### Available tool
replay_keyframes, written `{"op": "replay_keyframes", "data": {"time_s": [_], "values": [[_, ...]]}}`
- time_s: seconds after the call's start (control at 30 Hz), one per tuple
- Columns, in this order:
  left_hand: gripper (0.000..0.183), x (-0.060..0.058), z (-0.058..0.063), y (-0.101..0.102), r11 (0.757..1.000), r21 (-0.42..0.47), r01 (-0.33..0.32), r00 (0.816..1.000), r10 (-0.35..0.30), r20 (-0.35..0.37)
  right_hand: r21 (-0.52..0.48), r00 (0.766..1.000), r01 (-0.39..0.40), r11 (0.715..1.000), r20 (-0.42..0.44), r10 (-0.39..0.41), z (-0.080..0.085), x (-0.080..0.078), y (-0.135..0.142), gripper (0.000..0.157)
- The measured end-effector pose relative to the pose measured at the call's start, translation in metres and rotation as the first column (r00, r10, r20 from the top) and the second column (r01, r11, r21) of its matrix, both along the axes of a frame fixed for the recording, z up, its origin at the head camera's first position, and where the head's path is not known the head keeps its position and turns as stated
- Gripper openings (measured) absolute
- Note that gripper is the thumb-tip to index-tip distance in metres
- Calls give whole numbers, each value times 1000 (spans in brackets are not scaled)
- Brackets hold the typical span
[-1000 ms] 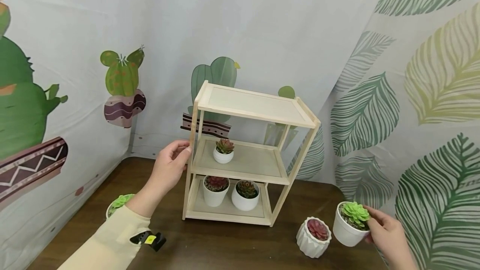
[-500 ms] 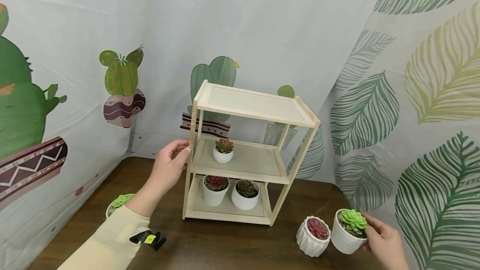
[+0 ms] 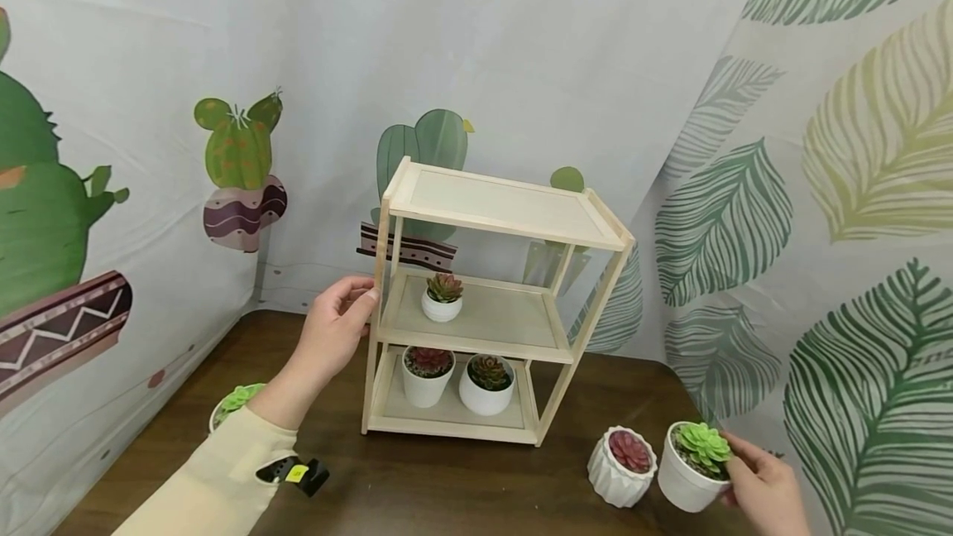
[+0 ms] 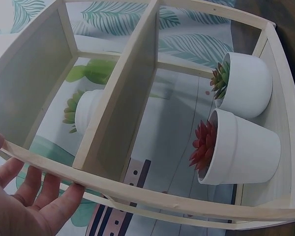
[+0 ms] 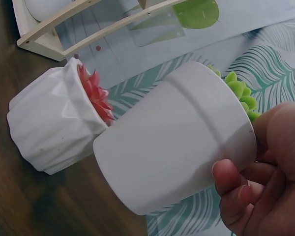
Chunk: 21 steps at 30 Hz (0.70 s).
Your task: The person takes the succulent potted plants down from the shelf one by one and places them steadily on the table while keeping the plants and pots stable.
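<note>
With my right hand (image 3: 763, 478) I hold the white pot with the green succulent (image 3: 691, 484), which is at four o'clock if the wooden rack (image 3: 506, 205) is the centre of the dial. My fingers grip it on its three o'clock side, near the rim; I think this is good, because the rosette (image 3: 703, 443) is not squeezed and the side toward the rack is free. Whether its base touches the bench (image 3: 417, 490), I cannot tell. At its nine o'clock, just beside it, stands the fluted pot with the wine-red succulent (image 3: 621, 476), so there I have little place for fingers.

My left hand (image 3: 335, 325), at nine o'clock of the rack, holds the front post (image 3: 381, 255) between thumb and fingertips, probably to steady this light frame. My cream sleeve (image 3: 212, 466) enters from seven o'clock and the forearm partly hides another green succulent (image 3: 240, 398). A small white pot (image 3: 442, 308) is on the middle tier (image 3: 514, 317); below, a tapered pot (image 3: 426, 390) and a rounded pot (image 3: 486, 401) stand side by side, perhaps low for better balance.
</note>
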State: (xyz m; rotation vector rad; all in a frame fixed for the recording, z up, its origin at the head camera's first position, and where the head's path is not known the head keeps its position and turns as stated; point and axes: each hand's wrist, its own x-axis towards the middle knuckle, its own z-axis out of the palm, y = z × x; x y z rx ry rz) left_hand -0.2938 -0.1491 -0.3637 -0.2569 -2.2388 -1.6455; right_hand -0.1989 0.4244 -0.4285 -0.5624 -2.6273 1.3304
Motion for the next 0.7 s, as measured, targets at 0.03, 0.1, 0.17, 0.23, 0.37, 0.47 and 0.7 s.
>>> {"op": "replay_keyframes", "data": {"time_s": [0.03,0.1,0.17,0.23,0.37,0.47,0.7], "values": [[43,0,0,0,1000,-2,-1,1000,1,0,-3,1000,-9,1000,3,9,-1,0,0,55],[43,0,1,0,1000,-2,-1,1000,1,0,-7,1000,-11,1000,7,11,-3,0,1,55],[43,0,1,0,1000,-4,3,1000,-3,-2,-1,1000,-15,1000,11,15,-5,-1,1,56],[43,1,2,0,1000,4,5,1000,-5,0,-5,1000,-10,1000,18,11,-7,-1,1,56],[43,1,1,0,1000,12,9,1000,-9,8,-12,1000,-8,1000,17,8,-9,0,-1,57],[44,2,1,0,1000,16,14,1000,-14,7,-12,1000,-11,1000,10,11,-12,0,-3,57],[43,2,2,0,1000,22,16,1000,-16,8,-17,1000,-20,1000,-6,19,-19,-2,-7,56]]}}
